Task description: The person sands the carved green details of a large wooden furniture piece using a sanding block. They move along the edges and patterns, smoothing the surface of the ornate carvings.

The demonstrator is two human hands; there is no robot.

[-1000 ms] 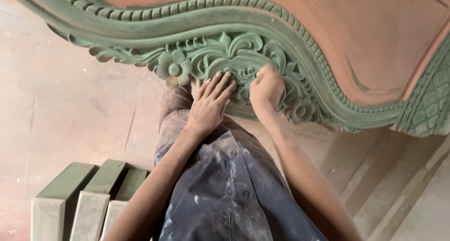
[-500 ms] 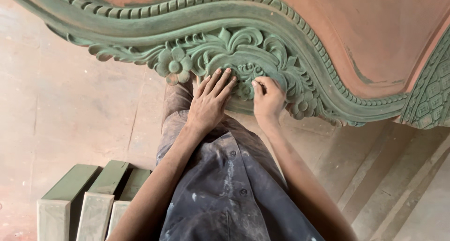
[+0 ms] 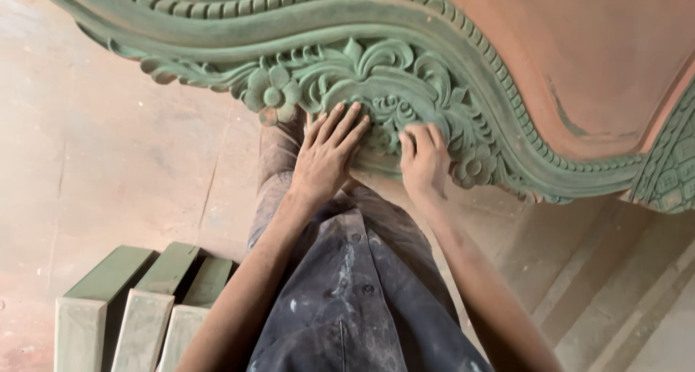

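A large carved wooden panel lies in front of me, with a green scrollwork border and a bare reddish-brown field. My left hand rests flat on the leaf carving below the centre, fingers spread, holding nothing. My right hand presses on the carving just to the right of it, beside a small green flower. Its fingers are bent and held together, and whatever may be under them is hidden. A larger carved flower sits left of my left hand.
Three pale green wooden blocks lie side by side at lower left on the dusty concrete floor. My dust-marked dark shirt fills the lower middle. A green lattice-carved section runs off the right edge.
My right hand has slid a little down the carving toward me, its fingers curling in. My left hand stays flat in the same spot.
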